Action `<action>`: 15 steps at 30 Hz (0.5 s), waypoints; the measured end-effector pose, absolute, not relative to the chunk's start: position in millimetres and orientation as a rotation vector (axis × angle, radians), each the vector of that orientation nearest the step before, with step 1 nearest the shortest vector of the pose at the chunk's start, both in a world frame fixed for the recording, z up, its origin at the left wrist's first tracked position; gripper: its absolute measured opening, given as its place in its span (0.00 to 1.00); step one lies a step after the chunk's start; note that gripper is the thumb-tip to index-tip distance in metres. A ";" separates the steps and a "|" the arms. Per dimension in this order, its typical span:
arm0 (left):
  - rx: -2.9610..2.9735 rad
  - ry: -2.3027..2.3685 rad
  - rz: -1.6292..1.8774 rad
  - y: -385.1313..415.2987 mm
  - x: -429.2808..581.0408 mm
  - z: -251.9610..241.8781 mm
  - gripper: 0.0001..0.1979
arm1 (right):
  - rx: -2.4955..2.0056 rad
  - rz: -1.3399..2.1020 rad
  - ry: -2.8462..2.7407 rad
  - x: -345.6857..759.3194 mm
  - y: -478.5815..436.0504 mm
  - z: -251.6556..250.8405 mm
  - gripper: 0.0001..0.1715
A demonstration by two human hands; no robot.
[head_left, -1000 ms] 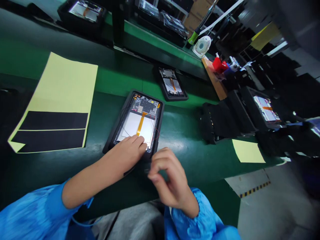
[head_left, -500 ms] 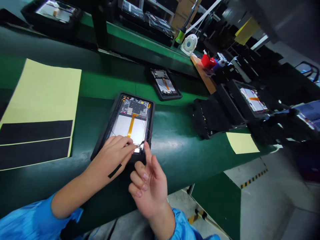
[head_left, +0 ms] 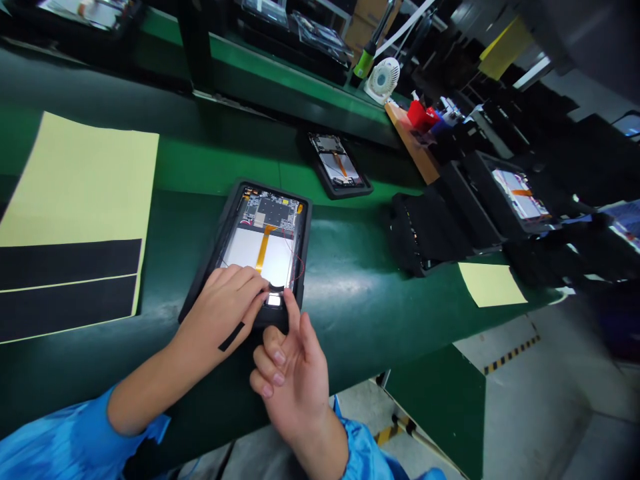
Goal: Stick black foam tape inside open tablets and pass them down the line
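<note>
An opened tablet (head_left: 235, 248), with a circuit board, pale panels and an orange ribbon cable, lies in a black tray-like frame (head_left: 306, 223) before me. My left hand (head_left: 227, 300) rests over its lower left, fingertips pinched on one end of a short black strip (head_left: 277, 289), apparently tape. The strip's other end lies under the outstretched index finger of my right hand (head_left: 297, 373). That hand's thumb stands apart and its other fingers are loosely curled, holding nothing. Another black strip (head_left: 231, 337) is stuck to the back of my left hand. Thin red wires run along the tablet's right side.
Yellow backing paper (head_left: 95, 180) with broad black strips (head_left: 70, 261) lies left. A second opened tablet (head_left: 337, 163) sits behind. On the right are stacked black frames (head_left: 445, 220) and a smaller yellow sheet (head_left: 490, 283). A white fan (head_left: 384, 79) stands on the back shelf.
The black strip, tilted up between my fingers before, now lies flatter across the tablet's lower end. My right index fingertip has shifted slightly down and left. The view has turned a little.
</note>
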State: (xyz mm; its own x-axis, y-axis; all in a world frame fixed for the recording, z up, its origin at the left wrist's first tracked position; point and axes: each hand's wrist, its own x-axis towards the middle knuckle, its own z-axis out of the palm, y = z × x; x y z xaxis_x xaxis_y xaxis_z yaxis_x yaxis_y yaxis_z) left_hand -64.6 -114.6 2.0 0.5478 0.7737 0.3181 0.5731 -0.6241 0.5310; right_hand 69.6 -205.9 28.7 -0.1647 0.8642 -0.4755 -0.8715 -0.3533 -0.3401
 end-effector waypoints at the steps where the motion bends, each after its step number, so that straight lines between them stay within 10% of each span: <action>1: 2.424 1.105 0.759 -114.7 -64.7 2.2 0.13 | -0.736 1.787 0.015 68.9 -206.2 30.2 0.33; 15: 2.651 0.967 0.778 -111.6 -64.7 6.5 0.13 | -0.840 1.738 0.038 68.2 -212.8 37.1 0.46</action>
